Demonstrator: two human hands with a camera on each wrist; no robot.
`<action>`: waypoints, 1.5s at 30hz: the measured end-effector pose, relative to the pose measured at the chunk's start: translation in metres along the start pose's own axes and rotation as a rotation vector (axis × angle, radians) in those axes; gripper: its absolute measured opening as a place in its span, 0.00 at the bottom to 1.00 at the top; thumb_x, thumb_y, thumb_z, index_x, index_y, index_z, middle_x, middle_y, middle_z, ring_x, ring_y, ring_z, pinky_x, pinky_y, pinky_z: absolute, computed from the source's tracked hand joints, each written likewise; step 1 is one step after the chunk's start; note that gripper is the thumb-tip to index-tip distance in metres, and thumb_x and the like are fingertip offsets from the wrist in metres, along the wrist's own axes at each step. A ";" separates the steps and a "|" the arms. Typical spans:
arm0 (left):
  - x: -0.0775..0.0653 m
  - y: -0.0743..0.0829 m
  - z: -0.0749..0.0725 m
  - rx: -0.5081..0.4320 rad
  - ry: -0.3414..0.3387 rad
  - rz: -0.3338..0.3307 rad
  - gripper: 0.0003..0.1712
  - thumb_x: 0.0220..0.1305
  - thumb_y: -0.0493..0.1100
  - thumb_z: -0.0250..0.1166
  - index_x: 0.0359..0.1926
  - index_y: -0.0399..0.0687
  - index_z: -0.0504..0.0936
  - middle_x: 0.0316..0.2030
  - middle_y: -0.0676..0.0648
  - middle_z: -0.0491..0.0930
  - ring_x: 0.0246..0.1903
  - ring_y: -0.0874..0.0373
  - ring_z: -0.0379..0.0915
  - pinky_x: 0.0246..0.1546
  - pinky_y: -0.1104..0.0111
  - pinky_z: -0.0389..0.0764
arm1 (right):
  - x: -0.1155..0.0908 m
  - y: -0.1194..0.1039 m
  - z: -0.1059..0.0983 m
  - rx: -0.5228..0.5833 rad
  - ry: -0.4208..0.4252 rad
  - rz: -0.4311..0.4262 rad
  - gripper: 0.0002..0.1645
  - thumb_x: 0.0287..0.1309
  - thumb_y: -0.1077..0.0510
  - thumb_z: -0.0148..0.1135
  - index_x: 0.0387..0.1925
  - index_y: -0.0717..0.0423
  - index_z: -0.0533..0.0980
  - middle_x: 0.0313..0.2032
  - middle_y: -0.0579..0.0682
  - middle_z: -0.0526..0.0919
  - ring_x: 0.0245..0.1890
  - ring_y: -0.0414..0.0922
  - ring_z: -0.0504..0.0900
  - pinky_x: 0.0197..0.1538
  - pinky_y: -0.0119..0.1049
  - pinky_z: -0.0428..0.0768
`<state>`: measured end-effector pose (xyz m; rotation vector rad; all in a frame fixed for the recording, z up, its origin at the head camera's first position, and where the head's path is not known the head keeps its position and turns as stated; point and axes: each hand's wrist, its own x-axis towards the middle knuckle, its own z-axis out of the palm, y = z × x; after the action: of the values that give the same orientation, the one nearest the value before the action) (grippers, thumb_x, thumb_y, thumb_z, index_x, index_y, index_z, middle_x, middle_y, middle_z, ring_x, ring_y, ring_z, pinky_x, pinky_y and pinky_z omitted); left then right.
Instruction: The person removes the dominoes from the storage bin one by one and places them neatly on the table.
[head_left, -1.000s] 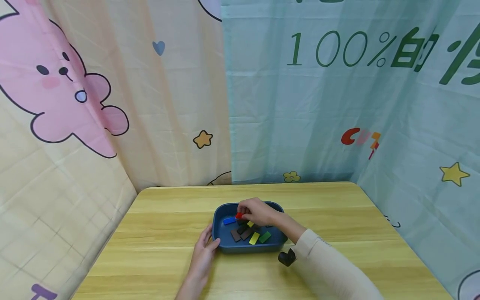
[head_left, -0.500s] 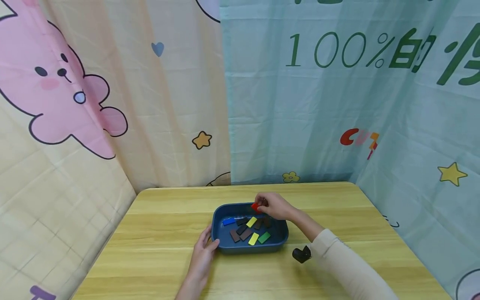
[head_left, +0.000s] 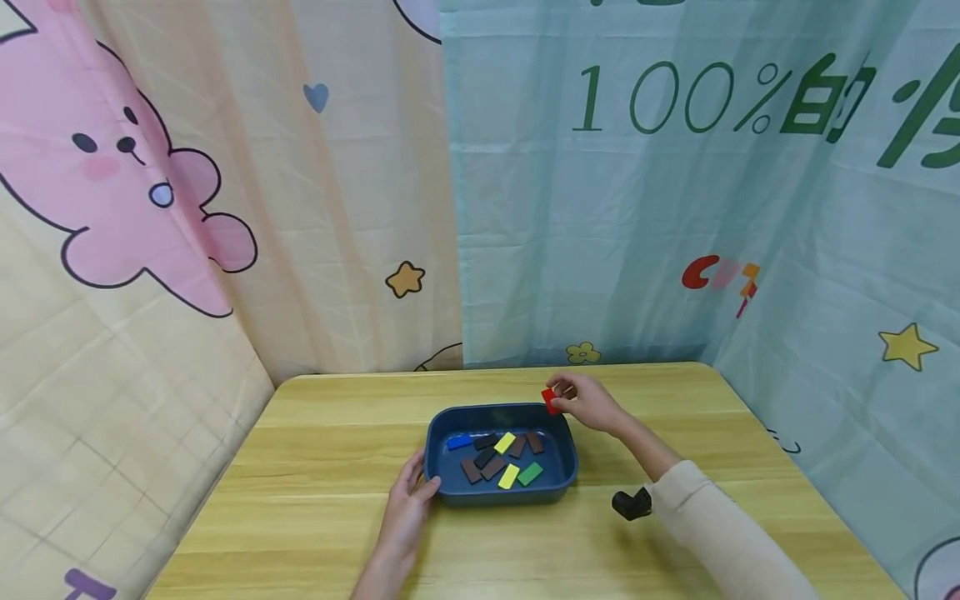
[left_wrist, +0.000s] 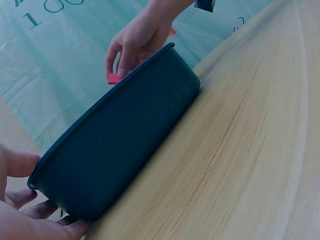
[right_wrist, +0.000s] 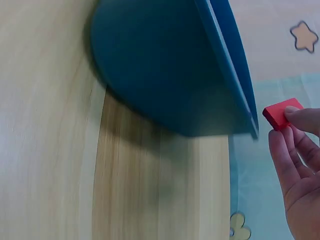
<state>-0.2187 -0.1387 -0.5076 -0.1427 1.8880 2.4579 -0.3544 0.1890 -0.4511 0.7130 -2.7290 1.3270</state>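
A dark blue tub [head_left: 502,499] stands on the table with its rim up. My left hand [head_left: 407,504] grips its left end; in the left wrist view the thumb [left_wrist: 22,164] meets the rim and the fingers bend under the side. Above the back right corner of the tub, my right hand [head_left: 594,406] pinches a small red rectangular block [head_left: 551,402] between thumb and fingertips. The right wrist view shows this red block [right_wrist: 281,114] just past the rim, apart from it. Inside lie a blue block [head_left: 460,442], a green block [head_left: 530,474], two yellow blocks [head_left: 508,477] and several brown and black ones.
The pale wooden table [head_left: 315,467] extends around the tub. Printed curtains [head_left: 360,192] hang behind it and along both sides. A black device [head_left: 632,504] is at the right wrist, over the table.
My right hand has lifted the red block from inside the tub and carried it right and back to the far right corner. The left hand stays at the tub's left end.
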 end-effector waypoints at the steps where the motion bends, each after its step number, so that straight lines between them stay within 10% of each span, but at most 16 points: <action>1: 0.000 0.000 0.000 0.001 -0.001 -0.001 0.38 0.76 0.30 0.53 0.80 0.34 0.48 0.78 0.29 0.47 0.76 0.35 0.46 0.73 0.43 0.55 | -0.001 0.003 -0.002 0.018 0.012 0.021 0.14 0.68 0.67 0.65 0.53 0.65 0.79 0.39 0.52 0.82 0.39 0.50 0.83 0.44 0.50 0.87; 7: -0.002 -0.002 -0.002 0.012 0.013 -0.015 0.37 0.77 0.31 0.53 0.80 0.34 0.49 0.78 0.29 0.48 0.75 0.35 0.48 0.73 0.42 0.56 | -0.011 0.019 -0.008 0.070 0.055 0.081 0.12 0.67 0.69 0.64 0.51 0.66 0.80 0.40 0.56 0.82 0.38 0.52 0.84 0.46 0.59 0.86; 30: 0.001 0.000 0.001 -0.006 0.006 -0.015 0.37 0.77 0.31 0.53 0.80 0.35 0.50 0.78 0.30 0.48 0.75 0.35 0.48 0.73 0.42 0.56 | -0.043 0.086 -0.018 -0.005 0.100 0.277 0.12 0.67 0.66 0.66 0.50 0.66 0.79 0.37 0.53 0.81 0.38 0.49 0.80 0.39 0.39 0.84; 45: 0.001 -0.001 -0.001 -0.011 0.006 -0.015 0.37 0.76 0.30 0.53 0.80 0.35 0.50 0.78 0.30 0.48 0.76 0.35 0.48 0.73 0.43 0.57 | -0.038 0.088 -0.024 -0.158 0.060 0.257 0.15 0.66 0.64 0.67 0.51 0.70 0.81 0.37 0.52 0.83 0.37 0.49 0.79 0.39 0.40 0.81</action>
<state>-0.2198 -0.1392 -0.5085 -0.1642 1.8687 2.4615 -0.3605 0.2683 -0.5091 0.3148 -2.9107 1.1300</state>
